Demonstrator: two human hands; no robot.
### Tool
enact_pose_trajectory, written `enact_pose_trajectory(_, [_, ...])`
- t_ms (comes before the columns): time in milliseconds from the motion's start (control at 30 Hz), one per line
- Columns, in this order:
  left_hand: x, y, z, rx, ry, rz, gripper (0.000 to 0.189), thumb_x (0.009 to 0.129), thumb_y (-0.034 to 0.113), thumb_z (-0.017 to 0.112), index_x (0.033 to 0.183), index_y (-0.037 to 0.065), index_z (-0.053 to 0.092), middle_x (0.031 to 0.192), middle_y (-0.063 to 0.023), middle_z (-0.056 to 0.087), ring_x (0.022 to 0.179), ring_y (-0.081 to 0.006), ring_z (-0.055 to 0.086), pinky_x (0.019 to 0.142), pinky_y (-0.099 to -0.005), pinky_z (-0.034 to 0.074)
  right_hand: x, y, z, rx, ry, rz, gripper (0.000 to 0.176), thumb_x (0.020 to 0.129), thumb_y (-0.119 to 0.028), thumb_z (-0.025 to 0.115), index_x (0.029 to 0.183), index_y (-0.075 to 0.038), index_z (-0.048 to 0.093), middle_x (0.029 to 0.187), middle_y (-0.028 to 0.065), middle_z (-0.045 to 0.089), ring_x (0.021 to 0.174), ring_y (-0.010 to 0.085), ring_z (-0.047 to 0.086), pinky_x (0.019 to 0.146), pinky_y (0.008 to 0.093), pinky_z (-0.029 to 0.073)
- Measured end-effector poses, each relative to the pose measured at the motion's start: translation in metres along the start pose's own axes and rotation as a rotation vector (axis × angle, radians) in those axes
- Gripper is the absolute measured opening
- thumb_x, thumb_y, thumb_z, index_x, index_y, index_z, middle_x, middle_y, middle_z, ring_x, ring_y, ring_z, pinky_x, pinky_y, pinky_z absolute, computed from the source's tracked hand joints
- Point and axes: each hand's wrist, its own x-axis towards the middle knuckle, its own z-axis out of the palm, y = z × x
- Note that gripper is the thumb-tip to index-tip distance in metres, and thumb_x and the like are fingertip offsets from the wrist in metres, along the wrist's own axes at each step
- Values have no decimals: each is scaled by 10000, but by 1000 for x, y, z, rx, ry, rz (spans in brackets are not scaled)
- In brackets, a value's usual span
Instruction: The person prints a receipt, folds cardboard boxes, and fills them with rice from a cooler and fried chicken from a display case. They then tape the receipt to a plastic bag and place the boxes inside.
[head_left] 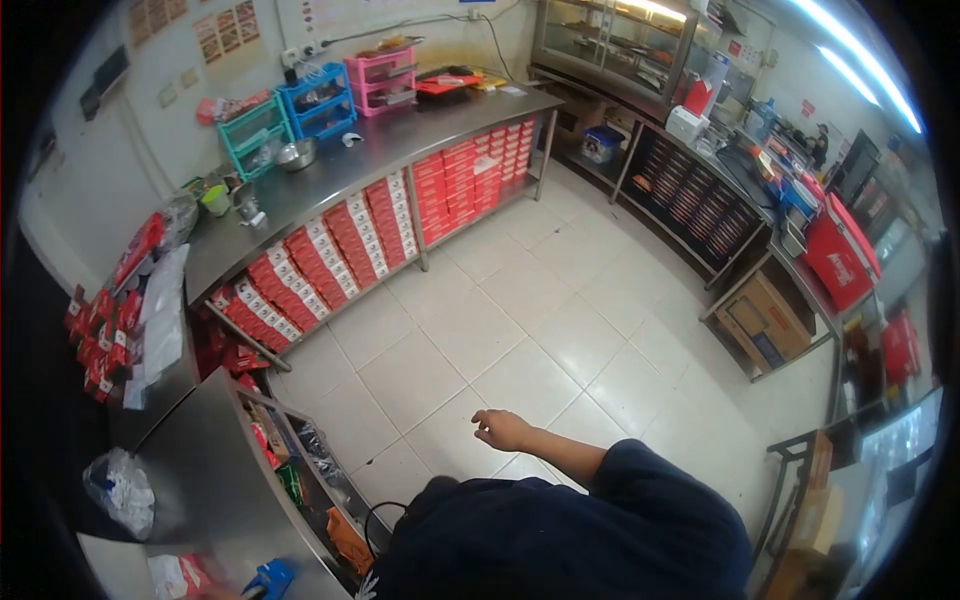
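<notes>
My right hand (503, 430) reaches forward over the tiled floor, past the short dark sleeve (660, 490). Its fingers are loosely bent, with a small gap between them, and nothing is held. It touches no surface. My left hand does not show; the dark shirt (520, 540) fills the bottom of the view. Nearest on the left is a steel counter (215, 460), with an open shelf (320, 480) of packets and bags under its edge. A clear plastic bag (122, 492), a red and white packet (178, 577) and a blue item (270, 578) lie on top.
Red and white boxes (340, 245) fill the shelf under a long steel table (385, 150). Green (255, 135), blue (318, 100) and pink racks (380, 80) stand on it, beside a metal bowl (296, 154). A cardboard box (765, 315) and red cooler (840, 255) are at right.
</notes>
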Motion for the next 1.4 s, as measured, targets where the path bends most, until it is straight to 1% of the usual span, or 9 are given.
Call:
enact_pose_trajectory(200, [-125, 250, 126, -411, -195, 224, 209, 861, 163, 489, 962, -12, 540, 945, -152, 570, 897, -282, 544, 824, -358, 421, 67, 66, -44, 54, 112, 246, 306, 817, -231, 557, 1034, -16, 549, 887, 158, 649, 863, 320, 612, 764, 397, 480])
enact_pose_trajectory(467, [-202, 595, 306, -735, -1778, 179, 256, 853, 254, 510, 967, 32, 567, 754, -121, 594, 713, -220, 598, 569, -307, 493, 44, 250, -69, -88, 219, 1004, 403, 849, -339, 471, 1004, 17, 579, 1035, 212, 588, 986, 361, 553, 837, 425, 445])
enact_pose_trajectory(533, [-208, 706, 282, -519, -1421, 1172, 275, 808, 290, 549, 894, 32, 586, 826, -193, 601, 750, -350, 587, 692, -405, 466, 19, 252, -54, -10, 196, 1097, 410, 861, -354, 435, 871, 6, 631, 995, 215, 598, 952, 357, 562, 845, 423, 433])
enact_pose_trajectory(700, [-273, 915, 265, -782, -1515, 1220, 273, 783, 290, 583, 888, 39, 600, 829, -182, 617, 806, -311, 600, 710, -380, 468, -22, 323, 73, 173, -257, 1316, 420, 809, -403, 471, 870, -31, 658, 966, 200, 614, 937, 357, 572, 833, 403, 445])
enact_pose_trajectory(1033, [-387, 1080, 297, -212, -1553, 1324, 276, 765, 299, 573, 873, 50, 626, 890, -161, 636, 858, -329, 603, 767, -389, 471, 168, 454, -235, 25, -172, 1228, 373, 842, -344, 455, 918, -35, 651, 1020, 184, 609, 996, 335, 559, 857, 428, 428])
enact_pose_trajectory(1133, [-394, 1090, 322, -167, -1534, 1256, 272, 762, 285, 564, 861, 37, 616, 874, -152, 641, 803, -281, 625, 747, -349, 480, 255, 533, -379, -180, -38, 1035, 375, 849, -301, 419, 883, -11, 654, 1020, 207, 601, 965, 344, 572, 841, 430, 439])
enact_pose_trajectory(1200, [-389, 1106, 320, -371, -1826, 669, 240, 794, 267, 536, 855, 47, 611, 869, -130, 650, 759, -205, 634, 671, -305, 479, 313, 581, -464, -522, 226, 745, 246, 790, -214, 457, 745, -86, 662, 781, 158, 641, 741, 310, 620, 680, 415, 486])
enact_pose_trajectory(1300, [-377, 1166, 281, -802, -1816, -177, 195, 836, 227, 500, 871, 69, 609, 757, -75, 634, 663, -127, 601, 559, -253, 439, 420, 592, -582, 282, 798, 728, 214, 803, -184, 511, 824, 2, 613, 824, 155, 637, 719, 237, 630, 669, 348, 499])
enact_pose_trajectory(1400, [-372, 1275, 300, -1092, -1580, -232, 177, 873, 194, 465, 877, 81, 601, 661, -22, 585, 578, -104, 549, 502, -235, 394, 560, 585, -677, 547, 882, 406, 122, 826, -49, 467, 889, 21, 547, 800, 137, 636, 729, 195, 636, 667, 292, 510])
